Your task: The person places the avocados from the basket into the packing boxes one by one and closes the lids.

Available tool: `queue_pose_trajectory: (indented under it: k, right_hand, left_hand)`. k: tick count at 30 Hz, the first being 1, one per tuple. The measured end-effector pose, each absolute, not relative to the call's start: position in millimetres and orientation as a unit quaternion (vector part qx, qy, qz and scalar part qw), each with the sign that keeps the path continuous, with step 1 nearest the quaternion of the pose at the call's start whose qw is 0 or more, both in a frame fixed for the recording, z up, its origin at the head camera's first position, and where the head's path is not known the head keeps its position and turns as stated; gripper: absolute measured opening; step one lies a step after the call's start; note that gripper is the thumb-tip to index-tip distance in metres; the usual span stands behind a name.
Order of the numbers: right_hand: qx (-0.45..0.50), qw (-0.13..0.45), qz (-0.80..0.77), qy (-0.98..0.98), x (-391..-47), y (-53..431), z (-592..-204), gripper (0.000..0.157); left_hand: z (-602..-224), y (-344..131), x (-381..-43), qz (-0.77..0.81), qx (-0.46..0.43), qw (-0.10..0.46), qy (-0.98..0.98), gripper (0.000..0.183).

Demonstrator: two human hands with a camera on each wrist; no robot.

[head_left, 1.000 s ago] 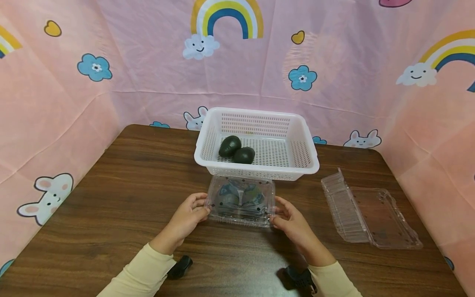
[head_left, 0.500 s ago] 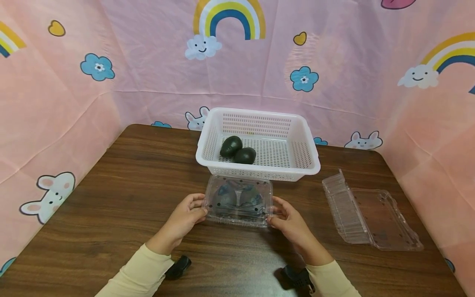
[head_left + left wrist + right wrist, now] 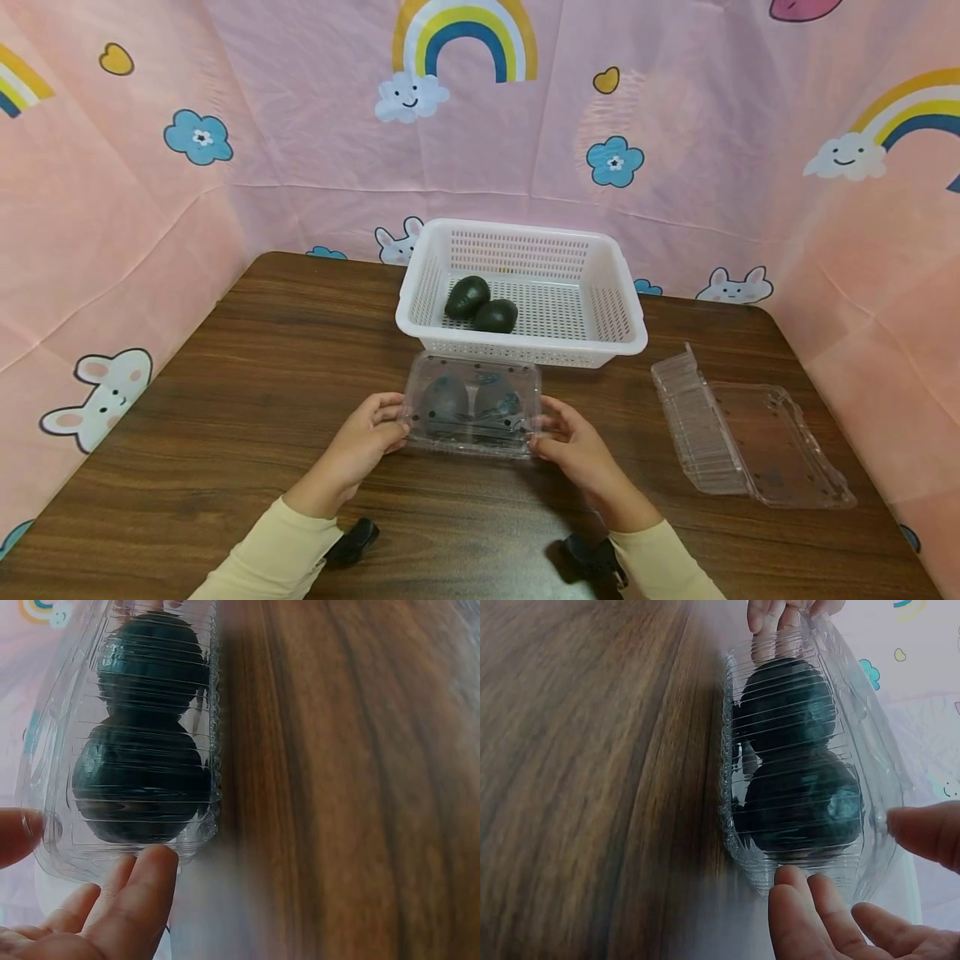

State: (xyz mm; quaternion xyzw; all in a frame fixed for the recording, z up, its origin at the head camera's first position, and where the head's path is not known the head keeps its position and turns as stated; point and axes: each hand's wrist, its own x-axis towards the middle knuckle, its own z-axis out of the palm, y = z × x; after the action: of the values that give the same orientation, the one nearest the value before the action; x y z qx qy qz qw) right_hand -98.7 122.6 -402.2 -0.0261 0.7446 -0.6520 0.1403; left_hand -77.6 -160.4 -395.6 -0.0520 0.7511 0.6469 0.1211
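Both hands (image 3: 366, 439) (image 3: 574, 444) pinched the clear, rectangular plastic clamshell (image 3: 472, 408) at nine and three o'clock; level, gentle support seemed best.

Soft light fills the head view — pale glare and faint shadows on the counter (image 3: 225, 417), glints on the clear container (image 3: 472, 407) — while the wrist views run dimmer, partly blurred.

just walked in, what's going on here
A person's left grip and right grip hold opposite ends of a clear plastic clamshell with two dark avocados inside. Behind it, a white slotted basket contains two more avocados. An open clamshell lies on the wooden table to the right.
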Motion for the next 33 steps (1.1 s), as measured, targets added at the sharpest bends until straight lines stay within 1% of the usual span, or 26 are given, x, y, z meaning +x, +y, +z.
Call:
queue_pose_trajectory:
  k: [16,23,33]
  right_hand:
    - [-0.022,0.148,-0.651,0.744,-104.0,107.3,-405.1,0.067]
    - [-0.036,0.151,-0.652,0.742,-105.5,102.4,-403.9,0.067]
    - [-0.025,0.148,-0.652,0.744,-105.9,94.5,-403.1,0.067]
  left_hand:
    - [-395.0,-174.5,-77.1,0.639,-0.054,0.122,0.758,0.052]
    - [-393.6,-179.7,-76.6,0.638,-0.06,0.122,0.758,0.052]
    - [-392.7,-185.7,-77.9,0.64,-0.063,0.122,0.756,0.051]
